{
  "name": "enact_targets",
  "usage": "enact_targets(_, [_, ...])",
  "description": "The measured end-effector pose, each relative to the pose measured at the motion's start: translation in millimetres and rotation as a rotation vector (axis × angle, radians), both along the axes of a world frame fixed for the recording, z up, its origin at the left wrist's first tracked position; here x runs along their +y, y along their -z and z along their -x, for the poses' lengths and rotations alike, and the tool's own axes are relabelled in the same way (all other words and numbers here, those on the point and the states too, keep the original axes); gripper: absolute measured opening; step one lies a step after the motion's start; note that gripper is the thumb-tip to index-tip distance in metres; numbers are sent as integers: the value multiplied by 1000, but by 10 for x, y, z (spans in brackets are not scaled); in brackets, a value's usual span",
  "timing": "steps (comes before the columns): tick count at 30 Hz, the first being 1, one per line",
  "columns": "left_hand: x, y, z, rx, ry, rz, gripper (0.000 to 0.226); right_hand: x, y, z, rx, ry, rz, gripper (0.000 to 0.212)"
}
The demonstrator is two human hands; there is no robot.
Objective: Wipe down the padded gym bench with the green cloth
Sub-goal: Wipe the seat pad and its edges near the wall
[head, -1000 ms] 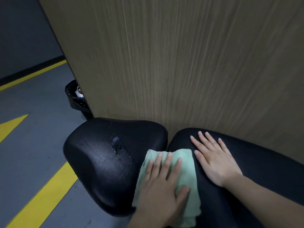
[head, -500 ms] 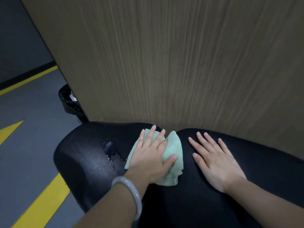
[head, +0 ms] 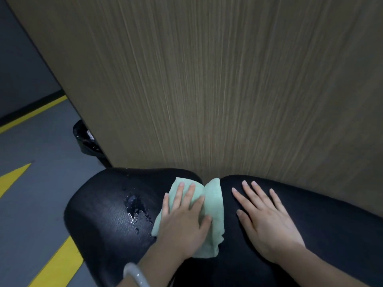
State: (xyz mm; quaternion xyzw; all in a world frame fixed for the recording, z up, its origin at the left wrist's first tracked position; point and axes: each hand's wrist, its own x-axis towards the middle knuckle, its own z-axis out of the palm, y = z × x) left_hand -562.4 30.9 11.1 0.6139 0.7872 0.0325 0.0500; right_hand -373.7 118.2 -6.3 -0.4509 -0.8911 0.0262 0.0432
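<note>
Green cloth [head: 213, 206] flat on black bench [head: 107, 220] under left hand [head: 184, 222], fingers [head: 179, 195] spread; right hand [head: 267, 222] likewise.

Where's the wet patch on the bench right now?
In the head view the wet patch sits on the left pad, just left of the green cloth pressed flat under the left hand.

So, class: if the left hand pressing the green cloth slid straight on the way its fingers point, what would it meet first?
Probably the upright wood-grain panel: the left hand points up across the green cloth and the black padded bench's far edge. Depth is unclear.
</note>
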Motion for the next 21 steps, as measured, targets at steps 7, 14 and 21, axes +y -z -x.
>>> enact_targets(7, [212,45,-233,-42,-80,31,61,12,52,5,40,-13,-59,49])
enact_targets(14, [193,56,-140,8,57,42,61,21,53,9,30,-16,-91,48])
enact_targets(21, [-18,150,-254,-56,36,21,52,12,71,22,14,-4,-80,55])
